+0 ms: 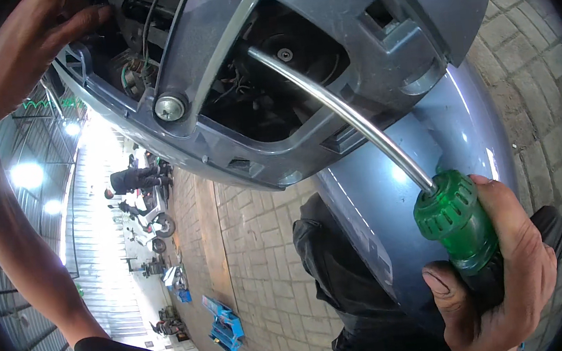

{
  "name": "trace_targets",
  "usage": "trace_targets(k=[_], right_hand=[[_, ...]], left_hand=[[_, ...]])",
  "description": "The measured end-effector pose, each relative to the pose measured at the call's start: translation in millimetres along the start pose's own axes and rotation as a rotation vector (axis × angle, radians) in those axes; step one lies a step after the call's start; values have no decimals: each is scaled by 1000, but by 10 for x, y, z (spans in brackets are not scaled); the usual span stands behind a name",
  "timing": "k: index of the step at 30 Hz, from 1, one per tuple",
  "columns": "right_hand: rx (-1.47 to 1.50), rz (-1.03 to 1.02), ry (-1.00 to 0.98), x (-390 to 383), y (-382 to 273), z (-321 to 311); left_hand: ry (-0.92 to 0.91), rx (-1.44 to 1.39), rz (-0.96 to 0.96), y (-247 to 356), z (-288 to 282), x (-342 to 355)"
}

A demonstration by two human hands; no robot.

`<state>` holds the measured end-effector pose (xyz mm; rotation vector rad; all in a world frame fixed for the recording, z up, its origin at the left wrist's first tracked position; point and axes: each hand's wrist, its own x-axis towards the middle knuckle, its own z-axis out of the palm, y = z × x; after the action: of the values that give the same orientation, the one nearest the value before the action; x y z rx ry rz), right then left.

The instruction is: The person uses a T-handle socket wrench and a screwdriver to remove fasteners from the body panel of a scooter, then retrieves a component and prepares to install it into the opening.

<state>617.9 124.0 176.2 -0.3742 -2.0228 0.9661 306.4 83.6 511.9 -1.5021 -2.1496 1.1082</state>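
Observation:
My right hand (pixel 507 275) is closed around the green handle of a screwdriver (pixel 444 217). Its long bright shaft slants up and left into a rectangular opening in a grey plastic panel (pixel 349 40) of a scooter. Inside the dark opening, the tip lies near the left edge; whether it meets a screw I cannot make out. A round bolt head (pixel 285 54) shows deeper in. At the upper left my left hand (pixel 73 23) reaches behind the panel's edge, beside cables, with most of its fingers hidden.
A large screw (pixel 169 108) sits in the panel's left corner. Below curves a glossy blue-grey fender (pixel 414 156). Brick paving (pixel 267 244) surrounds it. An open blue toolbox (pixel 224 324) stands on the floor, and another person (pixel 139 179) is by parked motorcycles (pixel 156 218).

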Motion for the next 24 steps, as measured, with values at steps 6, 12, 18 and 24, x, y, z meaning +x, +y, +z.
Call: trace_targets(k=[6, 12, 18, 24], right_hand=[[-30, 112, -80, 14, -55, 18], [-85, 134, -33, -5, -144, 67], [-23, 126, -97, -9, -96, 95], [-38, 161, -70, -95, -142, 51]], left_hand=[[43, 159, -21, -178, 89, -41], [131, 193, 23, -222, 152, 13], [90, 155, -68, -102, 221, -70], [163, 160, 27, -182, 195, -58]])
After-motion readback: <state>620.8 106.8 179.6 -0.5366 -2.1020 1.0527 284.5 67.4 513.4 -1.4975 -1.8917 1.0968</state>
